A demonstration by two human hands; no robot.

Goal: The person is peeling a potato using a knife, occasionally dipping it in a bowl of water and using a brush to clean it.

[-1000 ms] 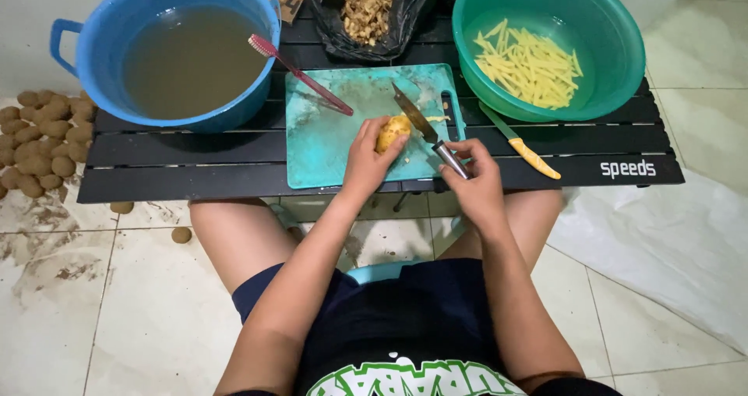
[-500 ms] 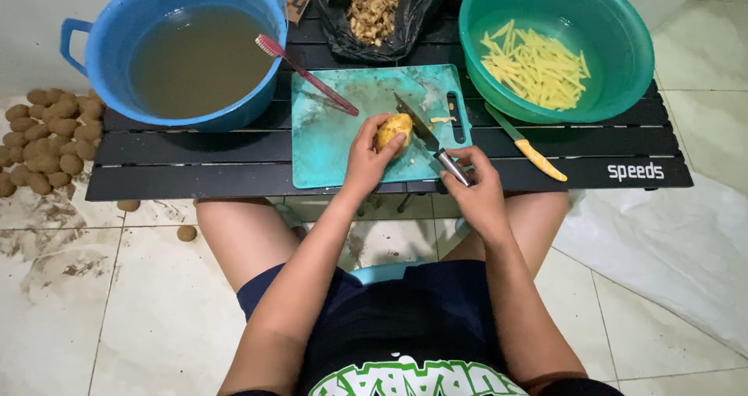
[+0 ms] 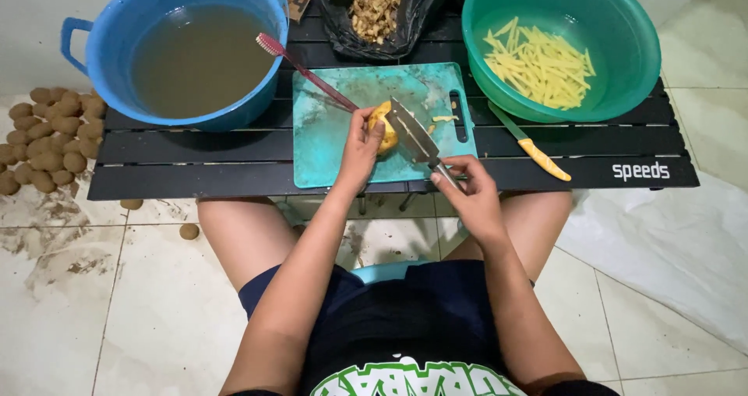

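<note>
- Looking down from the head view, a black slatted table [image 3: 195, 158] ran across the upper half of the frame, standing on a pale tiled floor [image 3: 117, 302] smeared with mud at the left.
- A heap of unwashed brown potatoes [image 3: 51, 139] lay on the floor at the left edge.
- On the table's upper left stood a blue tub [image 3: 86, 49] of murky water, with a red toothbrush [image 3: 304, 72] leaning from its rim onto the teal cutting board [image 3: 327, 146] at centre.
- Behind the board, at the top of the frame, a black bag [image 3: 405, 14] held peelings; at upper right a green basin [image 3: 623, 68] held cut potato sticks [image 3: 538, 65].
- A yellow-handled knife [image 3: 530, 146] lay on the table just right of the board.
- The left hand [image 3: 360, 150] reached forward over the board, fingers wrapped around a peeled yellow potato [image 3: 383, 127] resting on the board's middle.
- The right hand [image 3: 467, 193], at the table's near edge, was clenched on the handle of a steel knife [image 3: 417, 137], its broad blade angled up-left against the potato's right side.
</note>
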